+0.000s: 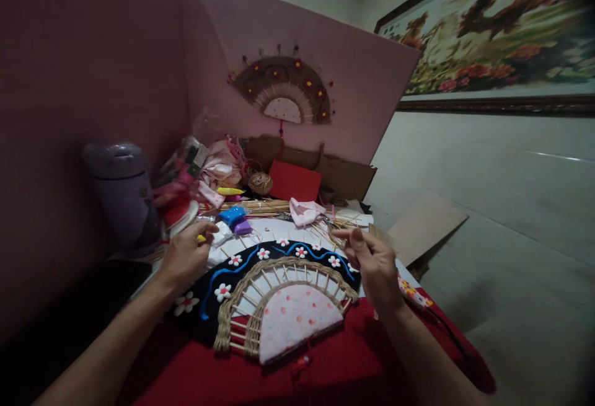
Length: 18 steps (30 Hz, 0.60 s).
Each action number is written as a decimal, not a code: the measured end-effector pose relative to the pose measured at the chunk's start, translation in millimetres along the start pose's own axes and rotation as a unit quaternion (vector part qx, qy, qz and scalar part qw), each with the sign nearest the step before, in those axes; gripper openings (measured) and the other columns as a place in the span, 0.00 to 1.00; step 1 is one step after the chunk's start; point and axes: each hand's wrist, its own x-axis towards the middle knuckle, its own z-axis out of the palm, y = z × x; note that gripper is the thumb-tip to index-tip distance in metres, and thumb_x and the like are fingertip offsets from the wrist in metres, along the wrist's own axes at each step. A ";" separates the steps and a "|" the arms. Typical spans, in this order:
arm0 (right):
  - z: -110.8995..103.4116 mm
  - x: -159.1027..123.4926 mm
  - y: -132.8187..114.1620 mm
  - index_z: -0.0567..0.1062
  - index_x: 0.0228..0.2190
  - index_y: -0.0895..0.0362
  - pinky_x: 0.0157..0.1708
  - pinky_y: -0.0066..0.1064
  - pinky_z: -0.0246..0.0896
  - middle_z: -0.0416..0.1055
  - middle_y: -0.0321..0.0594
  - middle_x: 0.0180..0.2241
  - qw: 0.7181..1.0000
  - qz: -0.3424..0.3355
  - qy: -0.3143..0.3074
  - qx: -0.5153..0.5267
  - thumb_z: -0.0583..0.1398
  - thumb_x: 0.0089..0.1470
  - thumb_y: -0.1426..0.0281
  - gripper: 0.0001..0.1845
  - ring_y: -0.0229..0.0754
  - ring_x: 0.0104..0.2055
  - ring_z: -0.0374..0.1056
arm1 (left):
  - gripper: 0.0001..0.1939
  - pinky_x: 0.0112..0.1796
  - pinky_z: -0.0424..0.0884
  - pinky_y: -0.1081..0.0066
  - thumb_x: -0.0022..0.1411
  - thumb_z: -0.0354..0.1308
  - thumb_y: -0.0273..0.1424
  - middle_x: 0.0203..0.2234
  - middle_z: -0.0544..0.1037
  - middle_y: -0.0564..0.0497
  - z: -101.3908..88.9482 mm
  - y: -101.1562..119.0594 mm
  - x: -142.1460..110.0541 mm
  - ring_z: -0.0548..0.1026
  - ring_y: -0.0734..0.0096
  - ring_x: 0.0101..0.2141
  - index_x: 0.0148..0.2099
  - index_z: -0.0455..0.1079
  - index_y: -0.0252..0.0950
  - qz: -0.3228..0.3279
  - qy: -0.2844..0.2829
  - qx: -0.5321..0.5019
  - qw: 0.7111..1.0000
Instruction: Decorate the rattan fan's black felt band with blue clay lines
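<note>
Grip on both sides I can't judge: left hand [188, 256] with curled fingers near a blue packet [231, 215], right hand [379, 264] with thumb close to forefinger. Between them lies the flowered fan [290, 313], lower edge over red cloth [357, 359].

Open air above the fan [297, 319] between left fingers [207, 229] and right fingers [344, 233], blue packet [232, 215] and thin sticks [266, 207] obstructing behind, purple flask [121, 204] leftward, pink panel [362, 77] blocking beyond
</note>
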 end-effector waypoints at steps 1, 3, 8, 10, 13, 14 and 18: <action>3.0 8.8 0.4 0.77 0.35 0.60 0.16 0.24 0.40 0.52 0.29 0.16 0.999 0.013 -0.004 0.031 0.56 0.55 0.55 0.21 0.31 0.17 0.47 | 0.13 0.27 0.65 0.72 0.46 0.51 0.28 0.27 0.73 0.52 1.5 0.6 1.0 0.72 0.69 0.24 0.37 0.69 0.36 -0.010 -0.018 -0.033 0.999; 8.6 26.5 0.9 0.76 0.34 0.61 0.15 0.24 0.35 0.49 0.27 0.16 0.996 0.042 -0.011 0.080 0.59 0.51 0.54 0.21 0.29 0.16 0.43 | 0.10 0.22 0.64 0.72 0.49 0.52 0.33 0.22 0.72 0.53 3.5 1.7 4.3 0.71 0.70 0.19 0.35 0.68 0.36 -0.022 -0.052 -0.089 0.994; 21.1 49.9 14.8 0.73 0.24 0.62 0.14 0.24 0.30 0.44 0.24 0.13 0.991 0.084 -0.028 0.100 0.61 0.43 0.47 0.27 0.27 0.14 0.38 | 0.16 0.18 0.57 0.72 0.54 0.52 0.44 0.14 0.70 0.54 -2.4 10.0 15.8 0.68 0.70 0.14 0.31 0.70 0.37 -0.031 -0.066 -0.006 0.997; 24.9 47.9 27.4 0.71 0.21 0.61 0.14 0.24 0.30 0.44 0.24 0.13 0.992 0.086 -0.018 0.096 0.60 0.43 0.45 0.29 0.27 0.14 0.38 | 0.17 0.21 0.56 0.72 0.55 0.50 0.44 0.16 0.72 0.53 -6.8 15.6 21.4 0.70 0.68 0.18 0.32 0.71 0.38 -0.013 -0.031 0.084 0.996; 27.2 38.8 46.6 0.70 0.20 0.61 0.15 0.25 0.33 0.44 0.25 0.14 0.992 0.089 0.012 0.084 0.54 0.47 0.43 0.31 0.28 0.15 0.39 | 0.14 0.26 0.59 0.72 0.58 0.47 0.39 0.26 0.76 0.49 -9.6 24.1 31.2 0.73 0.64 0.28 0.34 0.71 0.38 0.022 0.018 0.155 0.988; 26.9 35.5 51.5 0.70 0.21 0.61 0.15 0.25 0.34 0.45 0.26 0.14 0.994 0.083 0.021 0.069 0.53 0.49 0.43 0.32 0.29 0.15 0.40 | 0.13 0.28 0.60 0.71 0.58 0.47 0.36 0.29 0.76 0.48 -9.1 26.6 34.7 0.73 0.63 0.31 0.35 0.70 0.37 0.029 0.023 0.153 0.988; 24.2 24.3 57.4 0.71 0.24 0.60 0.18 0.26 0.42 0.52 0.30 0.15 0.999 0.016 0.034 -0.028 0.48 0.57 0.48 0.29 0.32 0.18 0.48 | 0.06 0.31 0.61 0.72 0.50 0.55 0.31 0.30 0.76 0.49 -2.1 32.5 48.2 0.72 0.65 0.32 0.32 0.69 0.36 0.024 0.006 0.061 0.998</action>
